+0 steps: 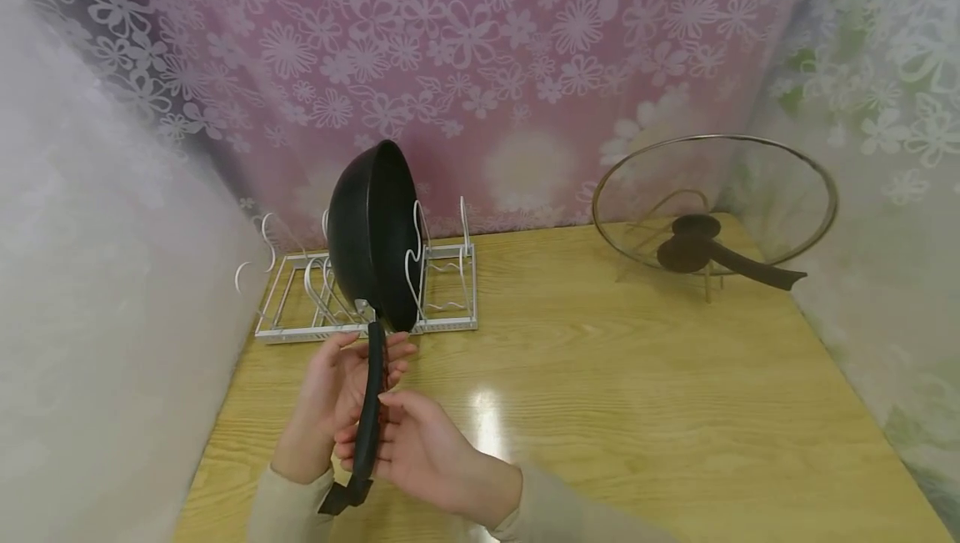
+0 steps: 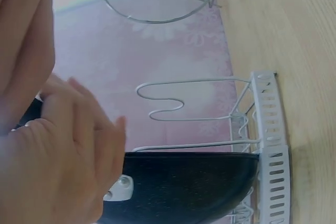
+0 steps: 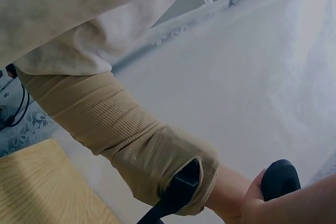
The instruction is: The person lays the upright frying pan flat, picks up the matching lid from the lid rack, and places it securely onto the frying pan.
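A black wok [image 1: 372, 234] stands on its side in a white wire rack [image 1: 442, 324], its open face turned right. Its long black handle [image 1: 369, 401] points toward me. My left hand [image 1: 326, 401] lies around the upper part of the handle, palm up, with loosely extended fingers behind it and the thumb off to the left. Lower down, my right hand [image 1: 435, 451] has its fingers behind the handle and its thumb near the right edge. Neither hand looks clenched. In the left wrist view, the wok [image 2: 184, 187] sits beyond my fingers. The handle end [image 3: 281, 179] shows in the right wrist view.
A glass lid [image 1: 825, 193] with a dark handle [image 1: 750, 268] leans on a small wire stand [image 1: 707, 286] at the back right. Wood-grain tabletop [image 1: 637, 409] lies underneath. Flowered curtains [image 1: 525, 93] close off the back and both sides.
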Available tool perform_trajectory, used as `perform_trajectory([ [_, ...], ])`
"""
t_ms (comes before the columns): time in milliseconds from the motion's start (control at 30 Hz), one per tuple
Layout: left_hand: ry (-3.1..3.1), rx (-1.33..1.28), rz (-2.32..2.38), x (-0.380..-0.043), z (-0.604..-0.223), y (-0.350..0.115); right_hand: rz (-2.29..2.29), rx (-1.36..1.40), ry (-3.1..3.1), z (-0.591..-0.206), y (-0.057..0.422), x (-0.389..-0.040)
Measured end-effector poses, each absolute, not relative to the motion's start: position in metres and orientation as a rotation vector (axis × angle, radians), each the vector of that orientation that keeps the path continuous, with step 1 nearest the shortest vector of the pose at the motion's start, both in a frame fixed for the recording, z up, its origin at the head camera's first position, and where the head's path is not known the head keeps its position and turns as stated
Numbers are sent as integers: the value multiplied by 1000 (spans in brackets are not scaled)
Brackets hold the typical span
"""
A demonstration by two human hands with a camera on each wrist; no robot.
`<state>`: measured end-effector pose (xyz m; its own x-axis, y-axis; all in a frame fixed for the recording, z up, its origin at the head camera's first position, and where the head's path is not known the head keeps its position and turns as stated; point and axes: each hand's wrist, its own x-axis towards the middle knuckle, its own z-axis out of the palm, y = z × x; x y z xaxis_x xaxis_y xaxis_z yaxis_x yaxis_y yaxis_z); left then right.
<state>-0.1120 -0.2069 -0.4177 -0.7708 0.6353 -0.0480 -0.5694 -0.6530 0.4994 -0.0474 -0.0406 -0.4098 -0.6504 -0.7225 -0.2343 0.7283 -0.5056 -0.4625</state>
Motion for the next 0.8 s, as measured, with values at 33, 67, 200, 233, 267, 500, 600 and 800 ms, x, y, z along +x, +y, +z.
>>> perform_trajectory([
  [33,650,176,2372,-113,-418,-207,-2163,20,675,-410,-42,-48],
  [67,644,184,2373,-115,-419,-207,-2152,23,673,-410,-43,-50],
  [200,612,159,2375,-122,-422,-208,-2127,36,613,-410,-49,-55],
  [233,613,148,2374,-124,-423,-208,-2122,41,590,-411,-51,-56],
  [267,612,134,2372,-125,-423,-209,-2117,43,572,-411,-53,-57],
  [500,649,77,2326,-135,-419,-209,-2092,74,531,-410,-69,-59],
  [600,681,55,2299,-136,-417,-208,-2107,71,485,-410,-74,-58],
  [800,800,-19,2249,-136,-412,-203,-2104,93,445,-411,-79,-57],
])
